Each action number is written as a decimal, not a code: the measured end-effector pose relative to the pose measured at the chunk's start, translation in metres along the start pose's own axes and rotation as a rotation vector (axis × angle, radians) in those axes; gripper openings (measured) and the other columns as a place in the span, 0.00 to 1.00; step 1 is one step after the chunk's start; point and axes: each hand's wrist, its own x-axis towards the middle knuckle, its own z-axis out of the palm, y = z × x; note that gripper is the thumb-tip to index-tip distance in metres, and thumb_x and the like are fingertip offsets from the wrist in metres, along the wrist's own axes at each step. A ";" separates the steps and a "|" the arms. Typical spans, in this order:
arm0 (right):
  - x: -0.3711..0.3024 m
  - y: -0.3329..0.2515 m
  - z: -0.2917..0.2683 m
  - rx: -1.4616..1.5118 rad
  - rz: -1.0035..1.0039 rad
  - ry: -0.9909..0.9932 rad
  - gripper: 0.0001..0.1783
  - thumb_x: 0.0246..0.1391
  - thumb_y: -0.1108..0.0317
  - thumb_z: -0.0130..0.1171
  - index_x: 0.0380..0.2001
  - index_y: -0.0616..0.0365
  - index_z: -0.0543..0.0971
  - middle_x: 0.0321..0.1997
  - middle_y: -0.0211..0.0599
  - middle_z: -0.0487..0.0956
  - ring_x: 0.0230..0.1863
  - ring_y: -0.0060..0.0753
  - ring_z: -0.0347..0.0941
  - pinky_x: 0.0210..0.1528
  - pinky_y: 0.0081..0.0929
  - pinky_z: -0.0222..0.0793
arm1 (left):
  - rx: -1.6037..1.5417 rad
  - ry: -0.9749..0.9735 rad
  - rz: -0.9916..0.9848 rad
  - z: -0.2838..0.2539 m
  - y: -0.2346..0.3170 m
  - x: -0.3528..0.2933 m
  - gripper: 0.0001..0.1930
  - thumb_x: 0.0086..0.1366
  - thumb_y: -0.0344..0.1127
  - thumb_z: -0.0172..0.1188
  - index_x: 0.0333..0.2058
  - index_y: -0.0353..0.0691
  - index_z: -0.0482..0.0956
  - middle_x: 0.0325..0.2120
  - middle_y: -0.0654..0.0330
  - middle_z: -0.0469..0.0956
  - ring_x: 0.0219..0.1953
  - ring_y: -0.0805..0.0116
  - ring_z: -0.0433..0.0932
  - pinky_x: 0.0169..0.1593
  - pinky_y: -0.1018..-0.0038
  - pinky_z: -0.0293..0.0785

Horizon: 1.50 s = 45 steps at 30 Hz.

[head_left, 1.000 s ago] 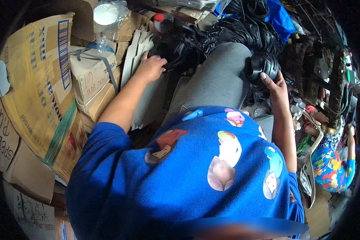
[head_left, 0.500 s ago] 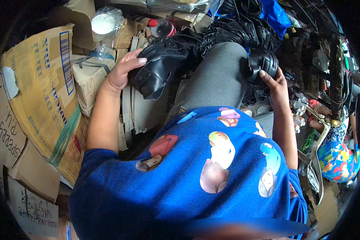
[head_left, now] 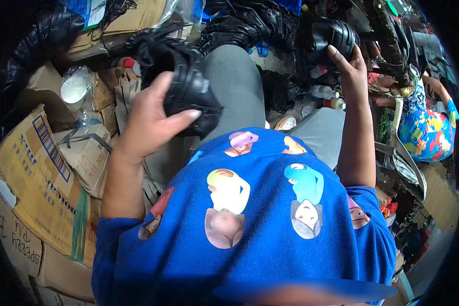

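Above my grey-trousered left thigh [head_left: 233, 84], my left hand [head_left: 140, 122] grips a black leather shoe upper [head_left: 191, 86], thumb and forefinger spread along its side. Black laces or straps hang at its far end, and motion smears the hand a little. Held up at the far right, a second black shoe upper [head_left: 336, 38] with raised bands sits in my right hand [head_left: 353, 71]; the thumb presses its near edge and the other fingers are mostly behind it. Beyond my knee lies a long row of nested black shoe uppers [head_left: 252, 25].
Cardboard boxes [head_left: 35, 178] crowd my left side, beside a plastic-wrapped white round thing [head_left: 75, 89]. More black uppers [head_left: 41, 41] lie far left. Small bottles [head_left: 324, 92] stand between my legs. Another person in a colourful garment [head_left: 428, 132] is at the right, near a dark frame [head_left: 392, 35].
My left hand has turned and brought its upper rightward, over my thigh. My right hand has lifted its upper farther away from me. The whole view has shifted, showing more at the left.
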 end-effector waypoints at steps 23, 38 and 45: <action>-0.031 -0.058 0.094 -0.873 -0.434 -0.502 0.17 0.41 0.58 0.62 0.28 0.58 0.69 0.26 0.43 0.75 0.31 0.49 0.72 0.34 0.36 0.67 | 0.543 0.141 0.548 0.053 -0.021 0.029 0.41 0.33 0.39 0.72 0.50 0.41 0.66 0.48 0.51 0.63 0.57 0.47 0.56 0.60 0.56 0.51; -0.039 -0.005 0.103 -0.549 -0.005 -0.557 0.45 0.27 0.52 0.71 0.45 0.67 0.63 0.36 0.55 0.75 0.40 0.52 0.72 0.43 0.34 0.68 | 0.326 -0.058 0.439 0.004 -0.019 0.054 0.51 0.41 0.40 0.68 0.62 0.47 0.45 0.63 0.49 0.40 0.64 0.52 0.42 0.62 0.52 0.41; -0.054 0.033 0.006 -0.243 0.231 -0.196 0.37 0.30 0.72 0.70 0.47 0.65 0.65 0.42 0.41 0.76 0.43 0.26 0.72 0.47 0.24 0.66 | 0.003 0.205 0.574 -0.040 -0.010 0.090 0.27 0.53 0.32 0.60 0.52 0.36 0.65 0.50 0.56 0.65 0.53 0.65 0.65 0.56 0.71 0.58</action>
